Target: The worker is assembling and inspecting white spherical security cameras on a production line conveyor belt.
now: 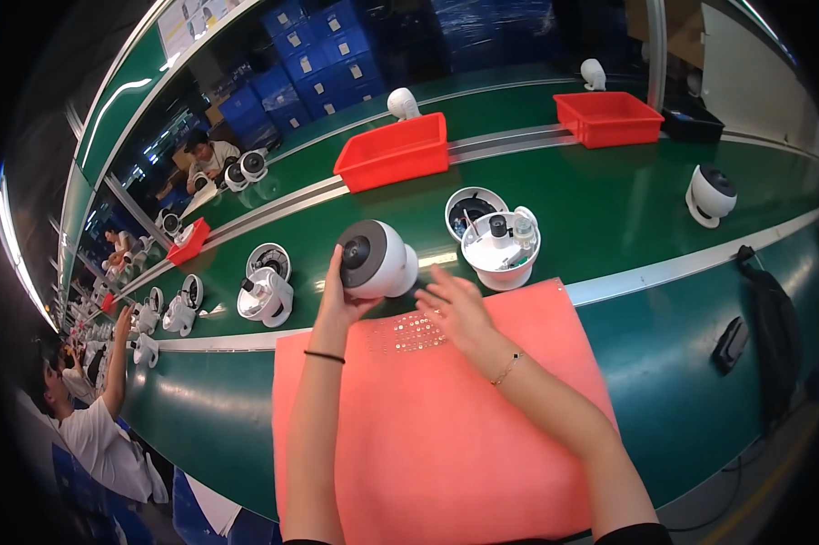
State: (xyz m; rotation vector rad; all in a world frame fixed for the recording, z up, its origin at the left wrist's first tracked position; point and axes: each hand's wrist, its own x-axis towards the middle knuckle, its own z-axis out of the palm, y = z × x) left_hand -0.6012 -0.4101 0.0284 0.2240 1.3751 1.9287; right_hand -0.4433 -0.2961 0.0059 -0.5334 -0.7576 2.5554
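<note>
My left hand (338, 304) is wrapped around a round white security camera (393, 265) with a dark grey front and black lens, tilted above the far edge of a pink mat (446, 436). Close to its right side is my right hand (456, 309), fingers stretched and apart, with nothing in them. Rows of small metal screws (416, 332) lie on the mat below both hands. Just beyond my right hand stands an opened white camera housing (502, 250), its inner parts showing. Behind it rests a round shell (468, 209) with wires inside.
Another opened camera (266, 295) stands to the left; a closed one (711, 195) stands at far right. Red bins (393, 159) sit along a metal rail across the green bench. A black object (730, 345) lies at right. A co-worker (100, 445) reaches over the bench at left.
</note>
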